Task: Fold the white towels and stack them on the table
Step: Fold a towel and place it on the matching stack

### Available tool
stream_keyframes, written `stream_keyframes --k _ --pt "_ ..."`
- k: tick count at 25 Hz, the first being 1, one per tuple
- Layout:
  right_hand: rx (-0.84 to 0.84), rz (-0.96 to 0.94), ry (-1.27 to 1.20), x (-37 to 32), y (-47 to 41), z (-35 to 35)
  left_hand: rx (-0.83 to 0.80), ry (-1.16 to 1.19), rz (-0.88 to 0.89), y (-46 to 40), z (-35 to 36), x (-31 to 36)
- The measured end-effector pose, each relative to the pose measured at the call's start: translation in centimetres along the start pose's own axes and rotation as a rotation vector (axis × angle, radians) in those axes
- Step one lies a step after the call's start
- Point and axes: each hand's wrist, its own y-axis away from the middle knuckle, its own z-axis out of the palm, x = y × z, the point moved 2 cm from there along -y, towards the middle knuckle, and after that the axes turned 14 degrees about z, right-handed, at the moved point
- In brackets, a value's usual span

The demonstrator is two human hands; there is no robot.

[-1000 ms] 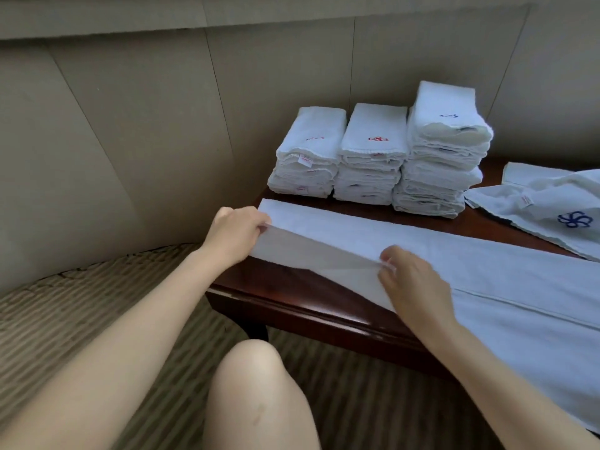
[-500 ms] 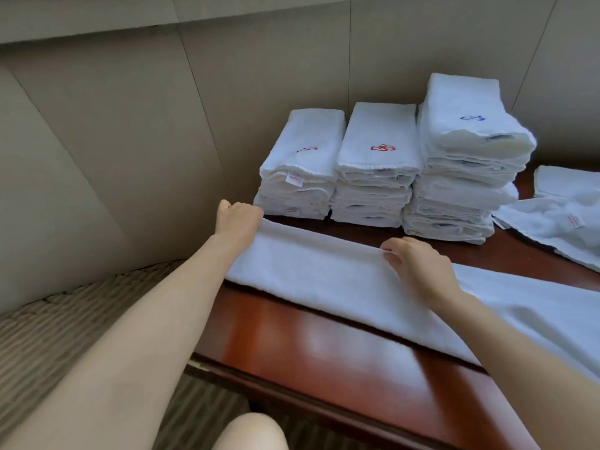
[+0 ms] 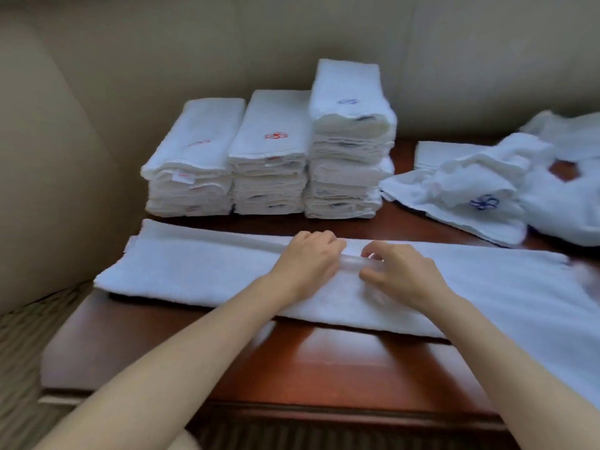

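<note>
Both grips pinch the long towel (image 3: 201,271) mid-length; left hand (image 3: 308,258) and right hand (image 3: 399,271) knuckles-up, nearly touching, before the stacks (image 3: 272,157).

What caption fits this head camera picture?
Both hands, left hand and right hand, pinch the long towel before three folded stacks.

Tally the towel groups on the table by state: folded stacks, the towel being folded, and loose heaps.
Folded stacks: 3, the left stack, middle stack and right stack
Towel being folded: 1, the long towel under the left hand and right hand
Loose heaps: 1, the unfolded pile
Total: 5
</note>
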Motion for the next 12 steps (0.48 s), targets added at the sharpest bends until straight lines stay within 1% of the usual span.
stream_keyframes --k 2,4,5,6,8,10,12 --pt "0.039 0.126 -0.023 4.9 1.8 -1.9 -0.042 0.045 0.128 -3.2 0.4 2.4" --pt "0.032 0.221 -0.038 9.2 3.4 -3.4 -0.051 0.106 0.153 -5.7 0.8 4.5" --pt "0.024 0.257 -0.033 10.9 4.2 -4.0 -0.057 0.142 0.115 -6.5 0.5 5.2" --pt "0.028 0.288 -0.016 12.7 5.0 -4.5 -0.102 0.177 0.053 -7.3 0.4 5.8" --pt "0.065 0.346 0.034 15.1 6.3 -5.3 -0.143 0.181 -0.069 -8.1 0.2 5.8" --pt "0.168 0.41 0.045 16.8 7.1 -6.3 -0.188 0.166 -0.11 -8.7 -0.7 5.9" --pt "0.338 0.453 0.021 18.0 6.9 -7.4 -0.19 0.186 -0.141 -9.8 -1.1 5.6"
